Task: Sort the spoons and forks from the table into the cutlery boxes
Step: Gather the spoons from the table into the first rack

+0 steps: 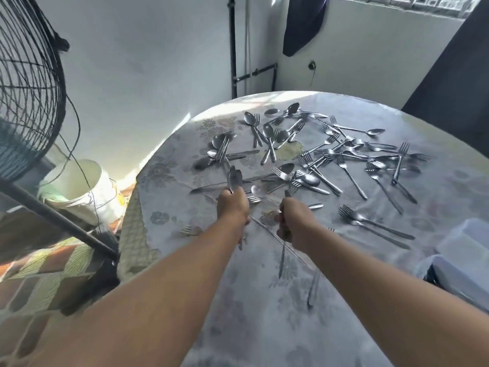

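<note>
We stand at a round tabletop under a flowered cloth, and most of the cutlery is unsorted: a wide scatter of spoons and forks lies across its far half, well ahead of both hands. The pale cutlery boxes sit at our right edge, only partly in view, so we cannot tell what they hold. That is the relation we judge the next move to turn on: the boxes lie to the right and nearer us, closer to the right hand than to the left.

Our left hand has its fingers curled round a bundle of spoons, bowls pointing away and handles running back toward us. Our right hand is closed on one utensil whose handle hangs down toward us; its head is hidden, so spoon or fork we cannot say. A lone spoon lies on the cloth between the two hands.
</note>
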Available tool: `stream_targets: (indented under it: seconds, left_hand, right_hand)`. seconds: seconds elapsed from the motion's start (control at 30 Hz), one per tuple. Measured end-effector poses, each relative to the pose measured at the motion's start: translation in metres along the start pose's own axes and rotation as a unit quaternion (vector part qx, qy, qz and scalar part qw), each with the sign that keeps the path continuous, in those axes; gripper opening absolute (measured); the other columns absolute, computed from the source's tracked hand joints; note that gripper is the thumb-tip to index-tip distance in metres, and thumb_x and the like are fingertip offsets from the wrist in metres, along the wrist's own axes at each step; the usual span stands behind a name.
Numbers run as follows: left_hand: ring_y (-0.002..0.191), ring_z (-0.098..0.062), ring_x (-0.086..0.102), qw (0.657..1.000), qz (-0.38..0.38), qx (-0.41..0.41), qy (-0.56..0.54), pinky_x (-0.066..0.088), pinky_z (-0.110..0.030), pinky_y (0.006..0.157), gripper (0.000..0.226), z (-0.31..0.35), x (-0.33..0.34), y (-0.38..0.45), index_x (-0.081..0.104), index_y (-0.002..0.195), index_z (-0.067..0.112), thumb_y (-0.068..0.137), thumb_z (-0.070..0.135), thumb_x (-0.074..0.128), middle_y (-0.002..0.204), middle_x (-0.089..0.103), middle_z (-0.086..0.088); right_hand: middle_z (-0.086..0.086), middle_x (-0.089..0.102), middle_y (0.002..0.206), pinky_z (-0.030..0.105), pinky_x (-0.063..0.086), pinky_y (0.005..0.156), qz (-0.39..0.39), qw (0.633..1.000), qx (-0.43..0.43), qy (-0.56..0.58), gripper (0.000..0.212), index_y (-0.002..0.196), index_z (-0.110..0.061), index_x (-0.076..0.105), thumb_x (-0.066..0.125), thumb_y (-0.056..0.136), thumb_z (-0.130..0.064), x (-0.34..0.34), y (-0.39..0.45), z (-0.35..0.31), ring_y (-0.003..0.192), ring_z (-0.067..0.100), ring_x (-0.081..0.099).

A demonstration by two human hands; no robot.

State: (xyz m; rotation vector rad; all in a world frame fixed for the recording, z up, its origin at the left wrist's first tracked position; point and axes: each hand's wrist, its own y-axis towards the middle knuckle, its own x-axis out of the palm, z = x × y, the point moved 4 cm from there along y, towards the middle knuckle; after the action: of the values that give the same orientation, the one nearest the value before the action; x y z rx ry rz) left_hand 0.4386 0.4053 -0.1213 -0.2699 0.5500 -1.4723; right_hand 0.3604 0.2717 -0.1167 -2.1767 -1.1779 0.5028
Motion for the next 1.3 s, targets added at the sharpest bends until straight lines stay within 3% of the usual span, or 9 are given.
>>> stream_targets:
  seconds: [0.1, 0.27, 0.47, 0.63, 0.8, 0.93, 1.1, 1.2, 1.3]
  left_hand:
    - [0.053, -0.018, 0.045, 0.998, 0.044, -0.016, -0.032, 0.037, -0.024, 0.043, 0.038, -0.017, 0.013, -0.040, 0.059, 0.119, 0.005, 0.101, 0.036, 0.043, 0.085, 0.053, -0.010]
    - [0.033, -0.014, 0.032, 0.991, 0.070, -0.041, -0.105, 0.031, -0.020, 0.041, 0.034, -0.045, 0.042, -0.103, 0.057, 0.121, -0.001, 0.095, 0.014, 0.042, 0.069, 0.044, -0.006]
    - [0.048, -0.021, 0.038, 0.993, 0.059, -0.036, -0.097, 0.032, -0.023, 0.043, 0.030, -0.055, 0.077, -0.168, 0.055, 0.087, 0.010, 0.101, 0.033, 0.040, 0.072, 0.049, -0.007]
    - [0.053, -0.020, 0.039, 0.993, 0.048, -0.028, -0.101, 0.033, -0.023, 0.043, 0.030, -0.061, 0.096, -0.197, 0.056, 0.095, 0.011, 0.096, 0.029, 0.032, 0.081, 0.052, -0.010]
    - [0.046, -0.016, 0.042, 0.984, -0.013, -0.059, -0.167, 0.038, -0.026, 0.047, 0.024, -0.072, 0.115, -0.231, 0.053, 0.093, 0.009, 0.103, 0.013, 0.032, 0.069, 0.055, -0.009]
    - [0.057, -0.018, 0.054, 0.986, -0.007, -0.061, -0.155, 0.043, -0.027, 0.052, 0.028, -0.080, 0.131, -0.250, 0.062, 0.092, 0.009, 0.107, 0.019, 0.041, 0.077, 0.064, -0.007]
    - [0.062, -0.014, 0.044, 0.993, 0.037, -0.032, -0.105, 0.040, -0.026, 0.065, 0.028, -0.086, 0.163, -0.266, 0.074, 0.092, 0.018, 0.105, 0.026, 0.051, 0.068, 0.049, 0.002]
    - [0.051, -0.015, 0.036, 0.992, 0.054, -0.025, -0.114, 0.033, -0.026, 0.056, 0.016, -0.092, 0.192, -0.283, 0.070, 0.089, 0.018, 0.100, 0.026, 0.063, 0.057, 0.044, 0.002]
    - [0.053, -0.017, 0.047, 0.991, 0.081, -0.013, -0.102, 0.036, -0.025, 0.056, 0.020, -0.105, 0.224, -0.301, 0.068, 0.079, 0.013, 0.091, 0.027, 0.075, 0.061, 0.057, 0.001]
  right_hand:
    - [0.008, 0.044, 0.062, 0.020, 0.022, 0.051, -0.037, 0.999, 0.010, 0.033, 0.020, 0.076, -0.015, 0.045, 0.035, 0.090, -0.004, -0.036, -0.013, 0.008, 0.034, 0.013, 0.023]
    - [0.002, 0.040, 0.058, 0.016, 0.022, 0.047, -0.087, 0.994, 0.029, 0.056, 0.024, 0.075, -0.020, 0.042, 0.036, 0.094, -0.007, -0.093, -0.034, 0.020, 0.035, 0.011, 0.018]
    - [0.001, 0.038, 0.055, 0.020, 0.024, 0.051, -0.093, 0.994, 0.016, 0.056, 0.023, 0.075, -0.020, 0.044, 0.041, 0.095, -0.009, -0.145, -0.062, 0.022, 0.036, 0.012, 0.018]
    - [0.000, 0.039, 0.056, 0.021, 0.027, 0.049, -0.093, 0.994, -0.001, 0.063, 0.024, 0.075, -0.019, 0.045, 0.042, 0.097, -0.009, -0.173, -0.080, 0.035, 0.035, 0.012, 0.021]
    - [0.000, 0.041, 0.058, 0.018, 0.030, 0.040, -0.080, 0.994, 0.009, 0.071, 0.022, 0.077, -0.019, 0.048, 0.046, 0.098, -0.013, -0.206, -0.083, 0.049, 0.035, 0.011, 0.023]
    - [-0.001, 0.038, 0.056, 0.018, 0.029, 0.038, -0.088, 0.992, 0.012, 0.086, 0.026, 0.075, -0.019, 0.047, 0.045, 0.100, -0.013, -0.234, -0.086, 0.050, 0.034, 0.010, 0.022]
    - [-0.001, 0.035, 0.056, 0.018, 0.026, 0.037, -0.128, 0.988, 0.007, 0.080, 0.029, 0.073, -0.019, 0.044, 0.043, 0.100, -0.010, -0.267, -0.079, 0.041, 0.035, 0.010, 0.019]
    - [-0.002, 0.034, 0.057, 0.016, 0.024, 0.037, -0.166, 0.984, 0.010, 0.067, 0.029, 0.074, -0.019, 0.044, 0.044, 0.101, -0.010, -0.298, -0.080, 0.035, 0.035, 0.009, 0.019]
    - [-0.003, 0.033, 0.056, 0.016, 0.027, 0.036, -0.204, 0.978, 0.024, 0.045, 0.031, 0.074, -0.020, 0.042, 0.043, 0.103, -0.010, -0.337, -0.079, 0.033, 0.034, 0.009, 0.021]
